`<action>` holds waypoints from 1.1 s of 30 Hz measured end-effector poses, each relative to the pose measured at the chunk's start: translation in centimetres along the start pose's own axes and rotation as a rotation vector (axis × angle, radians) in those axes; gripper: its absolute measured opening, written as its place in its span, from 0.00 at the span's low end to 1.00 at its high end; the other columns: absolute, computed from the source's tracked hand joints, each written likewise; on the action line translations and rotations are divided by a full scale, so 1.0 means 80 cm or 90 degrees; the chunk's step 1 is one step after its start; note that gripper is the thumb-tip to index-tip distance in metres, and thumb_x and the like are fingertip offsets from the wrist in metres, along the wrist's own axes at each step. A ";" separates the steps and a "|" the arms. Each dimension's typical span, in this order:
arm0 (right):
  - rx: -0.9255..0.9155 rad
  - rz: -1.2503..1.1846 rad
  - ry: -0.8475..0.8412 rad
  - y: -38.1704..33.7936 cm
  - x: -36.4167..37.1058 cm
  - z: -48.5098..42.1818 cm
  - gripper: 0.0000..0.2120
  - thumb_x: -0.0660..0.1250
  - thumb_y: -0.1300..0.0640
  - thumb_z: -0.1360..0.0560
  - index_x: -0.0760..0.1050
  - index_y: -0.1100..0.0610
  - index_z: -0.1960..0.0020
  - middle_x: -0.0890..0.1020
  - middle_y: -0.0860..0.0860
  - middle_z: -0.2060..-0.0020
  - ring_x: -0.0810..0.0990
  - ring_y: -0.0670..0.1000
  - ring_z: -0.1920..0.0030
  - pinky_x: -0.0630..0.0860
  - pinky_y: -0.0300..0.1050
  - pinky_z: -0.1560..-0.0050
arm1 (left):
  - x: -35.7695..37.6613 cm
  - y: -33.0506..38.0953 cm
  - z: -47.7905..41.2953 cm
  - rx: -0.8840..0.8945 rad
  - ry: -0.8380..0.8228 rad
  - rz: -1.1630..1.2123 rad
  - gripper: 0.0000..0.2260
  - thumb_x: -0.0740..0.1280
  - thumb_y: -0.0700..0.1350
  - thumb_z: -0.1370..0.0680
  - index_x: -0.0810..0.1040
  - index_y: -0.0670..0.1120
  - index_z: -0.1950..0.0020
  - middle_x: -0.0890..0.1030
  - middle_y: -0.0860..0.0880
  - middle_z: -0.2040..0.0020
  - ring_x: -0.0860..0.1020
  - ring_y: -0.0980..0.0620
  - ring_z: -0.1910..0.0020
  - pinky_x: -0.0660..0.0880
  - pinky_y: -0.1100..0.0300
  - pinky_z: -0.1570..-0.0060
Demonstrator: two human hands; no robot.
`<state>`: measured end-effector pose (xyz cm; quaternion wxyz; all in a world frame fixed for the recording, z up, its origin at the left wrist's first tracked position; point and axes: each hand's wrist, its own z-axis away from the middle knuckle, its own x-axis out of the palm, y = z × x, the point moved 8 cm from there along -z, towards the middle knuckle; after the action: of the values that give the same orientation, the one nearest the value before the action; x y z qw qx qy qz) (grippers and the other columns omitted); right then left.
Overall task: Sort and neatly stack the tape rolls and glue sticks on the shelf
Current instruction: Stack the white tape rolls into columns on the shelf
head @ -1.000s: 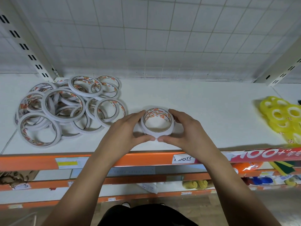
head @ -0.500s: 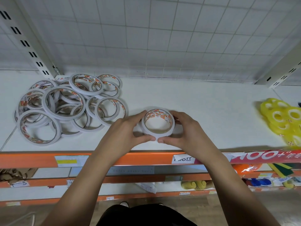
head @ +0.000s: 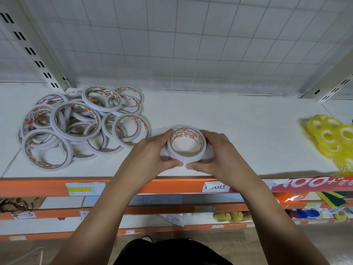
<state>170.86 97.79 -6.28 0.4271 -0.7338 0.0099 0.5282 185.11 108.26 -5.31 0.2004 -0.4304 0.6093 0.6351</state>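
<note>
Two hands enclose a stack of white tape rolls (head: 183, 157) standing on the shelf (head: 238, 131) near its front edge. The left hand (head: 150, 152) curls round the stack at 9 o'clock and the right hand (head: 223, 152) at 3 o'clock, with the thumb tips nearly meeting at 6 o'clock. The far fingers are partly hidden. The number of rolls in the stack cannot be made out. The loose white rolls (head: 57, 121) lie heaped at 10 o'clock, well apart. The yellow rolls (head: 330, 138) at 3 o'clock are cut off by the frame edge.
</note>
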 end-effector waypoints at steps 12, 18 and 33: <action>0.045 0.146 -0.062 -0.008 -0.007 -0.012 0.48 0.79 0.36 0.40 0.65 0.56 0.28 0.72 0.51 0.37 0.69 0.52 0.36 0.67 0.41 0.39 | -0.006 0.014 -0.016 -0.022 -0.064 -0.165 0.52 0.76 0.66 0.37 0.57 0.46 0.22 0.70 0.49 0.30 0.68 0.49 0.31 0.68 0.57 0.40; 0.072 0.190 -0.137 -0.017 -0.002 -0.030 0.45 0.78 0.32 0.44 0.69 0.55 0.36 0.74 0.49 0.46 0.72 0.51 0.44 0.73 0.44 0.47 | 0.002 0.012 -0.035 -0.057 -0.143 -0.206 0.41 0.77 0.68 0.42 0.73 0.47 0.37 0.74 0.49 0.46 0.73 0.49 0.43 0.74 0.52 0.46; 0.116 0.187 -0.172 -0.022 -0.004 -0.039 0.41 0.81 0.38 0.42 0.70 0.55 0.37 0.73 0.50 0.47 0.73 0.50 0.48 0.75 0.45 0.48 | 0.006 0.010 -0.049 -0.090 -0.177 -0.182 0.34 0.80 0.60 0.40 0.74 0.45 0.42 0.75 0.47 0.48 0.76 0.47 0.49 0.72 0.57 0.57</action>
<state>173.94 96.77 -4.73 0.4077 -0.6050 0.1073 0.6755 185.39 104.25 -4.77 0.3403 -0.4334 0.4625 0.6946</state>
